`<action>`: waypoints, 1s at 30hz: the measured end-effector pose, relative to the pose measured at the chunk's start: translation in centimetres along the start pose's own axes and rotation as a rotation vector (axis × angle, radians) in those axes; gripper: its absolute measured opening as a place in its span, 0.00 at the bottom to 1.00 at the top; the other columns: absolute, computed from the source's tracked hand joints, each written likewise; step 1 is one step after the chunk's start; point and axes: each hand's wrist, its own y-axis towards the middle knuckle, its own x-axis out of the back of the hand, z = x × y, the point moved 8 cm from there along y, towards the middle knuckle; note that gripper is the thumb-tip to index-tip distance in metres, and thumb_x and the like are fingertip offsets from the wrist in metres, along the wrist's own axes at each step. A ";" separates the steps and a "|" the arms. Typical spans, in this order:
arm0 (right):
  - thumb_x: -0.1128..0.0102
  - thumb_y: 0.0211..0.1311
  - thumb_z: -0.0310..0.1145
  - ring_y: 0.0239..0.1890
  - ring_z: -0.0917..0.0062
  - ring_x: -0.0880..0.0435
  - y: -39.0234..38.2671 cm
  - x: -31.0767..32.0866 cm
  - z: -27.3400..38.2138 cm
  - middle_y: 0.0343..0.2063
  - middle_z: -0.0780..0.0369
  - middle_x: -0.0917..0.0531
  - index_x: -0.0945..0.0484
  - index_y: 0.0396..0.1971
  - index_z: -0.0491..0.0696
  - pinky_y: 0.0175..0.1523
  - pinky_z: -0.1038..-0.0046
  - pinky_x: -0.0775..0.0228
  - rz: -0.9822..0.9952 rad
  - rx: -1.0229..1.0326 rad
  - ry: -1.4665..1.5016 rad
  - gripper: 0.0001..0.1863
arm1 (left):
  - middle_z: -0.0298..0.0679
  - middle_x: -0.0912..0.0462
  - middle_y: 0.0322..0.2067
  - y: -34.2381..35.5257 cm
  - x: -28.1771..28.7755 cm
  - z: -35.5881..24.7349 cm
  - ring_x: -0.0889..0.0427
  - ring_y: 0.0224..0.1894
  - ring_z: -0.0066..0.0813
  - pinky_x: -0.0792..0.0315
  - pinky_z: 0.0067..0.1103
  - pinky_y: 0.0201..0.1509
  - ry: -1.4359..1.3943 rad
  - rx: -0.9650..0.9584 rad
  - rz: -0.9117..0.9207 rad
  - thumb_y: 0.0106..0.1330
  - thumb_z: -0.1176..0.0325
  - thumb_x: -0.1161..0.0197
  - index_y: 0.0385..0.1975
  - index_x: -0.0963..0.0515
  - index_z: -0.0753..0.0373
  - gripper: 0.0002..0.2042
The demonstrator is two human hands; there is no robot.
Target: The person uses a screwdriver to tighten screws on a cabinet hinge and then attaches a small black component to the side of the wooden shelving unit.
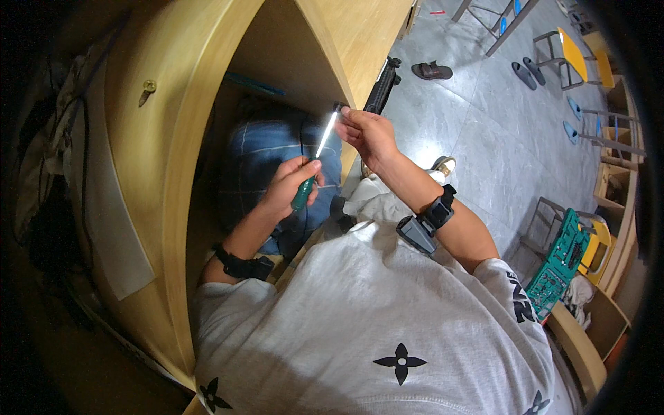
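My left hand (294, 183) is wrapped round the green handle of a screwdriver (302, 194). The screwdriver's shaft gleams brightly and slants up and to the right. At its tip sits a small dark piece (337, 107), close to the edge of a wooden cabinet panel (349, 66). The fingers of my right hand (370, 135) are pinched at this dark piece beside the tip. What the piece is cannot be made out, and my fingers partly hide it.
A blue checked cloth bundle (259, 149) lies inside the cabinet, with a thin dark cable over it. On the left, a wooden door (159, 166) carries a brass-coloured knob (149, 86). A green tool case (559, 266), yellow chairs (573, 52) and slippers (523, 75) stand to the right.
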 end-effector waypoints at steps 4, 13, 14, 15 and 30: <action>0.44 0.59 0.28 0.33 0.73 0.19 0.4 0.3 -0.3 0.30 0.57 0.19 0.25 0.33 0.37 0.41 0.76 0.25 -0.013 0.002 0.031 0.08 | 0.37 0.26 0.24 -0.1 -0.3 0.3 0.27 0.20 0.24 0.32 0.20 0.23 -0.196 0.122 -0.017 0.68 0.59 0.52 0.31 0.30 0.64 0.13; 0.44 0.57 0.26 0.27 0.76 0.20 0.1 -0.1 -0.4 0.27 0.59 0.20 0.25 0.31 0.38 0.35 0.78 0.28 -0.036 0.004 0.112 0.06 | 0.45 0.25 0.40 -1.6 -3.5 -1.0 0.22 0.28 0.34 0.25 0.28 0.32 -0.402 0.262 0.179 0.71 0.56 0.57 0.43 0.31 0.70 0.20; 0.44 0.57 0.26 0.27 0.76 0.20 0.0 -0.2 -0.4 0.27 0.59 0.20 0.25 0.31 0.38 0.35 0.78 0.28 -0.034 0.003 0.111 0.06 | 0.45 0.25 0.40 -1.6 -3.5 -1.0 0.22 0.28 0.34 0.25 0.28 0.32 -0.403 0.261 0.177 0.71 0.56 0.57 0.43 0.31 0.70 0.20; 0.44 0.57 0.26 0.27 0.76 0.21 -0.1 -0.2 -0.4 0.27 0.59 0.20 0.25 0.31 0.38 0.35 0.79 0.28 -0.033 0.008 0.105 0.06 | 0.47 0.24 0.40 -1.4 -3.0 -1.1 0.21 0.29 0.33 0.24 0.27 0.32 -0.328 0.222 0.115 0.70 0.57 0.55 0.41 0.31 0.68 0.18; 0.43 0.56 0.27 0.28 0.77 0.22 -0.2 -0.4 -0.5 0.28 0.60 0.21 0.25 0.31 0.39 0.35 0.79 0.28 -0.053 0.023 0.132 0.07 | 0.46 0.25 0.32 -0.2 -1.9 -0.3 0.27 0.22 0.26 0.31 0.22 0.26 -0.450 0.116 0.236 0.70 0.54 0.56 0.40 0.30 0.66 0.18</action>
